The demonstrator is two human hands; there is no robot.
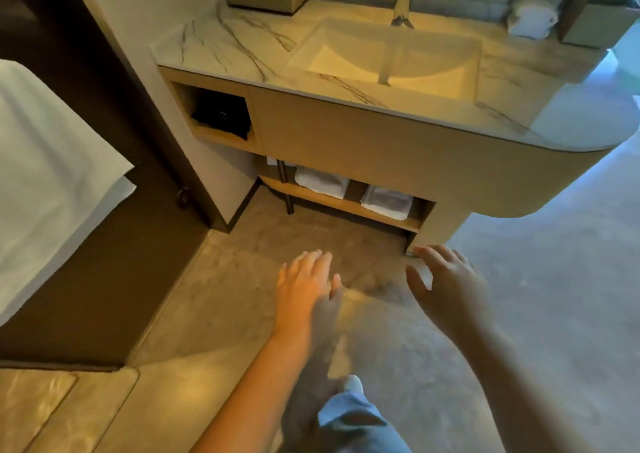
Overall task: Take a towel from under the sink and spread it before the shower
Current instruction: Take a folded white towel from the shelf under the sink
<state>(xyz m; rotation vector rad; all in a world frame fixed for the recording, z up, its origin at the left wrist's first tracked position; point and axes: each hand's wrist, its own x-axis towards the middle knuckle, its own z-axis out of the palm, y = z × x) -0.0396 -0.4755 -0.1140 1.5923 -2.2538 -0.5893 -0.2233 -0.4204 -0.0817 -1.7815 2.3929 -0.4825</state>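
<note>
Under the sink (388, 57), two folded white towels on the low shelf (349, 206); both hands empty.

Left hand (306, 289) and right hand (446, 286) hover above the floor, fingers apart, well short of the left towel (320, 182) and right towel (386, 201). A careless pull may unfold a towel or drag it off onto the floor.

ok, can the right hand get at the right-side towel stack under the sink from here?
Probably yes. The right hand is open and empty, the shelf front is open, and nothing lies between it and that folded towel. It just isn't there yet.
</note>
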